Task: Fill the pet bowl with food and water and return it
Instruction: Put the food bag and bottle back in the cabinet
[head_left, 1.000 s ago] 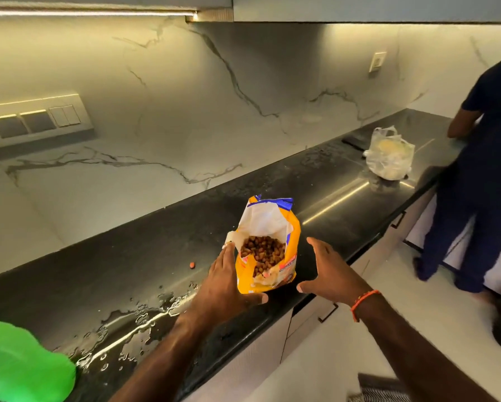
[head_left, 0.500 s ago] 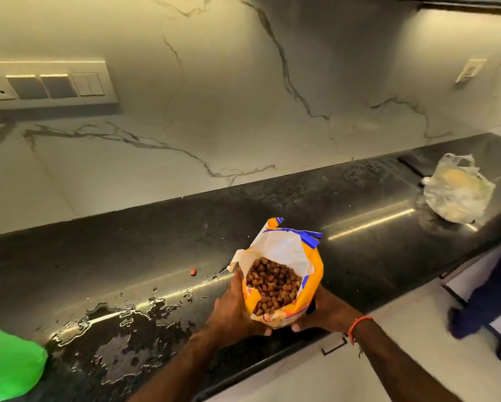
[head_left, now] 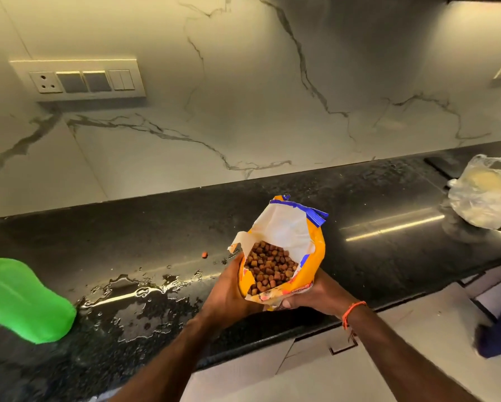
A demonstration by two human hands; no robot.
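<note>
An open orange pet food bag [head_left: 314,256] with a blue torn top and brown kibble [head_left: 269,268] inside is held above the front of the black counter [head_left: 374,256]. My left hand [head_left: 229,288] grips its left side and my right hand [head_left: 316,294] cups it from below on the right. A single kibble piece [head_left: 204,254] lies on the counter left of the bag. No pet bowl is in view.
A green plastic object [head_left: 22,300] sits at the left edge beside a water puddle [head_left: 144,300]. A tied clear plastic bag [head_left: 485,195] lies at the far right. Another person's foot [head_left: 496,340] shows on the floor at right. A switch panel [head_left: 80,79] is on the marble wall.
Both hands closed around the food bag and took hold of it. The view swung left and down, so the other person has mostly left the frame.
</note>
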